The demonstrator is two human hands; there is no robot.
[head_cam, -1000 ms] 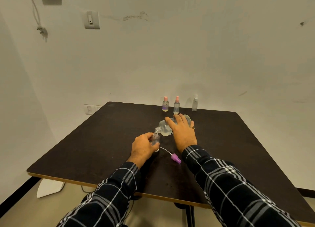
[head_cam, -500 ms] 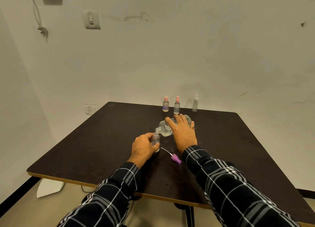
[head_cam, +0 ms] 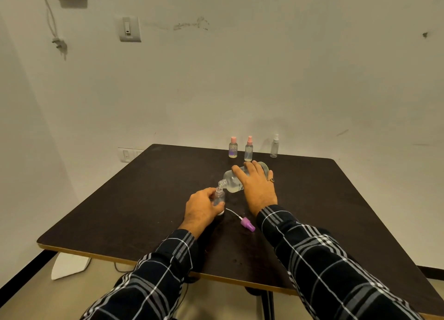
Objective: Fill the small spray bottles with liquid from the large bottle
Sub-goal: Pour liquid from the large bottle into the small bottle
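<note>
Both hands are occupied. I have the left hand [head_cam: 201, 208] gripping the small spray bottle [head_cam: 219, 197], uncapped and upright on the dark counter [head_cam: 144, 199] near its middle. The right hand [head_cam: 257, 185] is wrapped over the large bottle [head_cam: 231, 179], tipped with its neck at the small one's mouth. A purple spray cap [head_cam: 247, 224] with its tube lies just beside them on the near right. Three capped spray bottles [head_cam: 249, 149] stand along the far edge.

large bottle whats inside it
Clear liquid, pooled along the lower side of the tilted large bottle. The right hand grips and covers its middle, so how much is left cannot be seen.
</note>
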